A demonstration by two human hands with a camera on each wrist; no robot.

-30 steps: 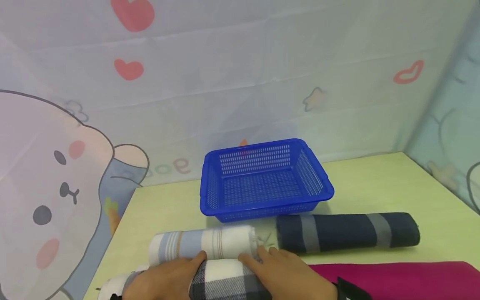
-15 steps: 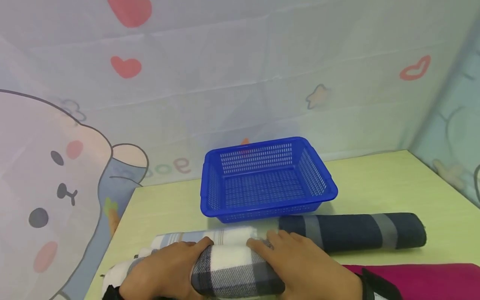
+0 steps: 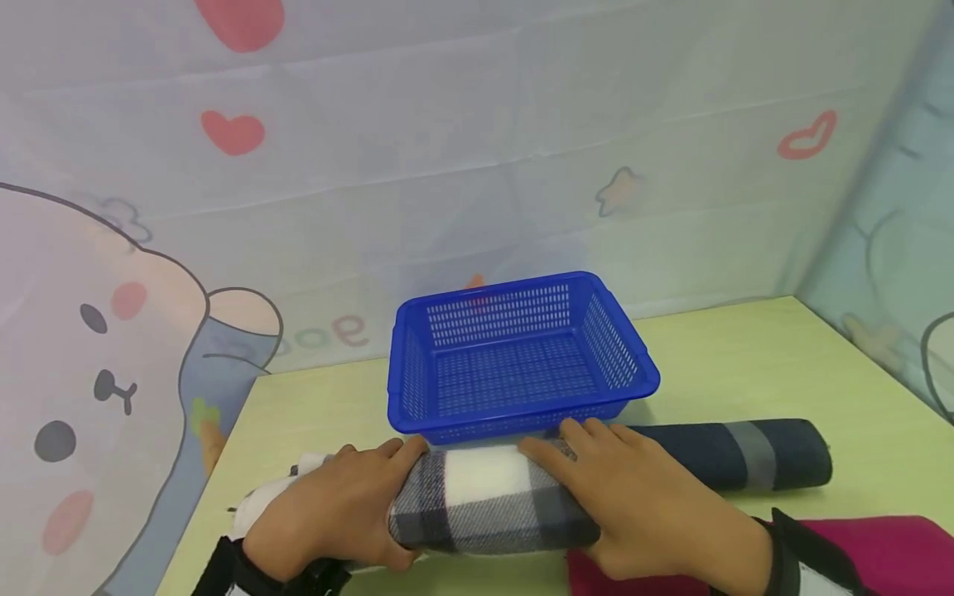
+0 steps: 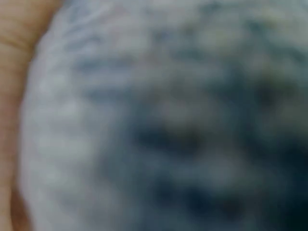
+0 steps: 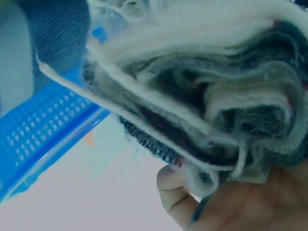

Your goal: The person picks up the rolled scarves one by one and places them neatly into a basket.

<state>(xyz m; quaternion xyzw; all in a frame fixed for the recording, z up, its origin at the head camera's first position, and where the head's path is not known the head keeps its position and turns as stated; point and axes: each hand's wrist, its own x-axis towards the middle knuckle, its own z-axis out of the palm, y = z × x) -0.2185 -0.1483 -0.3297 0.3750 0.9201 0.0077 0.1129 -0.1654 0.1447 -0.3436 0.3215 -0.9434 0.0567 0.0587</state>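
Observation:
Both hands hold a rolled scarf in black, grey and white plaid (image 3: 492, 497) just in front of the blue basket. My left hand (image 3: 339, 501) grips it left of its middle, and my right hand (image 3: 641, 497) grips it toward the right end. In the right wrist view the coiled end of the plaid scarf (image 5: 260, 106) shows its layers and loose fringe, with fingers (image 5: 236, 207) curled beneath. Blurred woven cloth fills the left wrist view, with a finger (image 4: 19, 72) at its edge. The roll and the hands now hide the white-and-blue striped roll.
The blue perforated basket (image 3: 522, 422) stands on the pale yellow table (image 3: 715, 356), its inside bare. A navy roll with grey bands (image 3: 715, 455) lies to the right, partly behind my right hand. A magenta cloth (image 3: 879, 542) lies at the front right. A printed curtain (image 3: 447, 165) hangs behind.
Both hands have moved up and forward with the plaid roll, away from the table's front edge. It now covers the striped roll and part of the navy roll from view.

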